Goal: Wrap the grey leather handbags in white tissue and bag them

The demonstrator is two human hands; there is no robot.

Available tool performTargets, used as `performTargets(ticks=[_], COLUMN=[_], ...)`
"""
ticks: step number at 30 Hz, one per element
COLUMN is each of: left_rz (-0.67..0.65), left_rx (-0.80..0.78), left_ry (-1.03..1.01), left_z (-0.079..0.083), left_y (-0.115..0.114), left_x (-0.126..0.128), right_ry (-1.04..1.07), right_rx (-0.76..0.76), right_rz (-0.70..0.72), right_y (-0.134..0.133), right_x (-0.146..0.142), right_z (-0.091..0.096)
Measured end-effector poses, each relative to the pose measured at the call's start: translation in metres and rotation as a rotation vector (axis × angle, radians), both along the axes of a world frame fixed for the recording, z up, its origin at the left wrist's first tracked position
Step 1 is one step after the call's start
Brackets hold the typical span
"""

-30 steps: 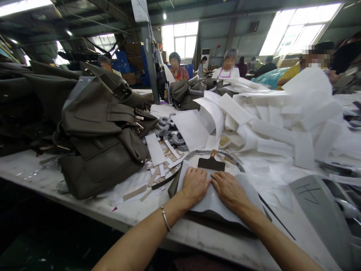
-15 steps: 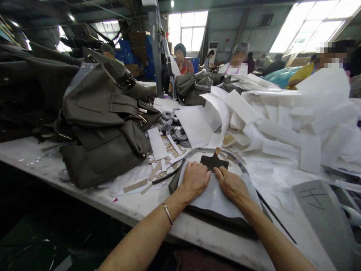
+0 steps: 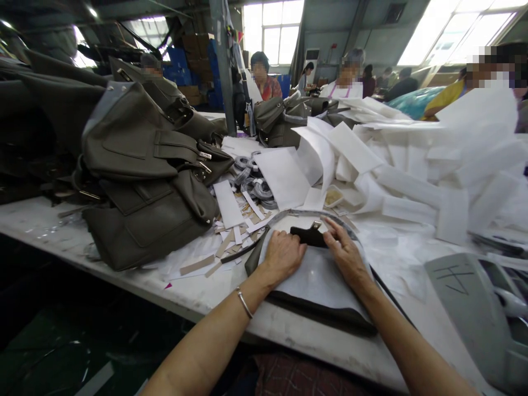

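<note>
A dark leather flap (image 3: 307, 236) with a small metal-tipped tab (image 3: 315, 225) lies at the upper edge of a bag panel (image 3: 322, 283) with a pale backing and dark leather edges. My left hand (image 3: 284, 254) is closed, its curled fingers gripping the flap's left end. At the flap's right end, my right hand (image 3: 345, 250) has its fingers stretched forward and apart, the thumb against the leather. A curved grey edging strip (image 3: 297, 212) arches behind both hands. The undersides of my fingers are hidden.
Dark leather bags (image 3: 148, 209) are heaped on the left. White sheets (image 3: 371, 165) pile up behind and to the right. Rolls of grey strip (image 3: 259, 187) and cut scraps (image 3: 235, 236) lie between. A grey machine (image 3: 457, 308) stands right. Several people sit beyond the table.
My right hand has shifted slightly, its fingers reaching further forward. The leather flap now looks narrower and more tilted, and the tab has turned to show its metal. My left hand stays at the flap.
</note>
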State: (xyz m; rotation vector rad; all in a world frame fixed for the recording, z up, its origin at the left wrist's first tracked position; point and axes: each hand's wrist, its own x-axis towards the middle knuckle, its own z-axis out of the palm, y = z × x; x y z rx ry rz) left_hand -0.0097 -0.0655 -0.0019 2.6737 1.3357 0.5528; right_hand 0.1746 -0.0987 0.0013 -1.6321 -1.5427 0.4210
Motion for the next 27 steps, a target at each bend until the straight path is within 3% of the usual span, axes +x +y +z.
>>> performTargets(ticks=[5, 10, 16, 21, 24, 27], left_rz=[0.052, 0.085, -0.405, -0.680, -0.747, -0.682], left_rx=[-0.033, 0.010, -0.009, -0.040, -0.062, -0.116], left_ry=[-0.106, -0.285, -0.347, -0.450, -0.440, -0.288], left_z=[0.000, 0.006, 0.006, 0.005, 0.007, 0.013], left_y=[0.001, -0.004, -0.018, -0.021, -0.023, -0.031], left_x=[-0.005, -0.020, -0.029, -0.028, -0.030, -0.035], right_ry=[0.011, -0.209, -0.377, -0.385, -0.404, -0.418], right_rx=[0.003, -0.030, 0.026, 0.044, 0.025, 0.007], right_rz=[0.154, 0.215, 0.217, 0.241, 0.237, 0.227], right_y=[-0.012, -0.013, -0.010, -0.008, -0.008, -0.008], right_x=[-0.003, -0.014, -0.017, -0.015, -0.015, -0.016], right_z=[0.013, 0.013, 0.002, -0.004, -0.004, -0.004])
